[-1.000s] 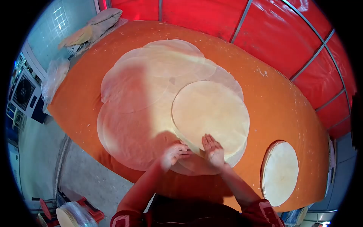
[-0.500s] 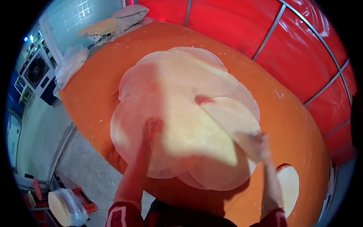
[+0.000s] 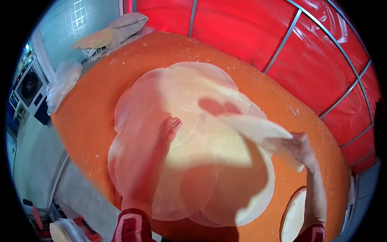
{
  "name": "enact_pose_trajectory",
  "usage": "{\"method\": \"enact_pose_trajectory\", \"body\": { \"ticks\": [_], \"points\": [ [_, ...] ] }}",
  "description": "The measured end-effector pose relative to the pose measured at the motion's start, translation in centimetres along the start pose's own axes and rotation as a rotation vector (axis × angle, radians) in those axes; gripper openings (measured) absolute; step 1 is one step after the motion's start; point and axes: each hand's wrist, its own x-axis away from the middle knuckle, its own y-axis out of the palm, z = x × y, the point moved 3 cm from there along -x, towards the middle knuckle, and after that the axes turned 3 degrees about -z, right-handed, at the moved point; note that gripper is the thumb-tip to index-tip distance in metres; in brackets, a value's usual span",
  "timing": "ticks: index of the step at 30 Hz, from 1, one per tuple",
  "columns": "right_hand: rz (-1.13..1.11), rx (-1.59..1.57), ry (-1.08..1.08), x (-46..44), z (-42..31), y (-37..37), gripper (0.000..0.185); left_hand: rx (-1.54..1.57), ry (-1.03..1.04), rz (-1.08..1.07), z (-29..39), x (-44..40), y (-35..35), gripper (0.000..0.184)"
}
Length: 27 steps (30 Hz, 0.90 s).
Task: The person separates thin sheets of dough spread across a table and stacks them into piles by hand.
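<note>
Since the earlier frames, the round sheet (image 3: 258, 128) has been lifted from the near right part of the spread and swung up toward the tabletop's right edge. It is gripped at its rim by the right hand (image 3: 302, 147), tilted and sagging above the spread sheets (image 3: 201, 88). Nothing is seen held in the left hand (image 3: 173, 128), whose fingers are curled over the middle of the spread; whether the sheets are touched by it cannot be told.

Progress can be judged only in part: many sheets have been laid overlapping across the middle of the tabletop (image 3: 94, 125), while the raised one is not yet set down. Near the tabletop's near right corner a stack (image 3: 293, 218) is partly hidden by the right forearm; whether it is finished cannot be told. Beyond, a folded cloth (image 3: 129, 22) is seen by the far left corner and a plastic bag (image 3: 64, 82) beside the left edge.
</note>
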Motion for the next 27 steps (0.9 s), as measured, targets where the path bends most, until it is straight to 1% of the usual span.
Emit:
{"method": "enact_pose_trajectory", "body": {
  "ticks": [1, 2, 3, 4, 5, 6, 8, 9, 10, 12, 13, 14, 15, 16, 17, 21, 23, 24, 26, 27],
  "points": [
    [-0.130, -0.202, 0.110, -0.4, 1.1, 1.1, 0.014, 0.056, -0.034, 0.032, -0.5, -1.8, 0.3, 0.016],
    [-0.127, -0.199, 0.114, -0.8, 2.8, 1.9, 0.014, 0.110, -0.068, 0.065, -0.8, -3.0, 1.1, 0.024],
    [-0.038, -0.392, 0.107, -1.4, 5.5, 2.3, 0.020, 0.111, -0.072, 0.063, -1.1, -4.1, 2.0, 0.024],
    [0.051, -0.587, 0.097, -2.1, 7.6, 2.0, 0.027, 0.120, -0.004, 0.204, -0.7, -4.3, 3.1, 0.024],
    [0.076, -0.512, 0.115, -2.8, 8.6, 1.3, 0.030, 0.124, 0.064, 0.347, -0.5, -4.8, 3.5, 0.024],
    [0.076, -0.519, 0.120, -3.3, 9.1, 0.9, 0.030, 0.117, 0.061, 0.349, -0.3, -5.7, 3.7, 0.024],
    [0.239, -0.326, 0.260, -3.6, 8.5, -1.2, 0.033, -0.012, -0.088, 0.350, -0.6, -7.4, 3.5, 0.022],
    [0.158, -0.379, 0.267, -3.8, 8.2, -2.1, 0.040, -0.020, -0.097, 0.351, -0.8, -7.8, 3.0, 0.022],
    [0.161, -0.383, 0.279, -3.9, 7.9, -3.0, 0.040, -0.344, -0.054, 0.158, -0.9, -8.6, 2.7, 0.022],
    [0.117, -0.445, 0.310, -3.9, 8.0, -4.0, 0.035, -0.668, -0.029, -0.044, -1.3, -8.9, 3.4, 0.021],
    [0.308, -0.437, 0.249, -3.6, 9.5, -4.3, 0.025, -0.533, -0.176, 0.110, -1.1, -9.6, 3.6, 0.022],
    [0.309, -0.443, 0.261, -3.5, 10.0, -4.3, 0.025, -0.395, -0.317, 0.265, -1.0, -9.6, 4.2, 0.024],
    [0.316, -0.445, 0.257, -3.4, 10.1, -4.5, 0.021, -0.404, -0.326, 0.267, -0.9, -9.1, 5.1, 0.024],
    [0.325, -0.445, 0.247, -3.4, 10.0, -4.9, 0.018, -0.485, -0.237, 0.294, -0.6, -8.7, 6.3, 0.022],
    [0.295, -0.459, 0.185, -3.2, 7.4, -4.5, 0.019, -0.562, -0.147, 0.319, -0.3, -8.5, 7.1, 0.020],
    [0.202, -0.474, 0.228, -3.6, 8.1, -4.8, 0.018, -0.642, -0.136, 0.395, 0.3, -8.2, 7.6, 0.018],
    [0.209, -0.452, 0.157, -3.8, 8.7, -4.6, 0.018, -0.701, -0.129, 0.444, 0.5, -8.1, 7.7, 0.017],
    [0.207, -0.458, 0.167, -3.7, 9.1, -4.5, 0.018, -0.710, -0.137, 0.448, 0.5, -8.0, 7.7, 0.017],
    [0.189, -0.519, 0.182, -3.9, 9.5, -4.7, 0.017, -0.365, -0.025, 0.538, 0.7, -8.0, 7.8, 0.015],
    [0.189, -0.524, 0.188, -4.0, 9.6, -4.7, 0.017, -0.372, -0.028, 0.540, 0.8, -9.1, 7.4, 0.015]
  ]
}}
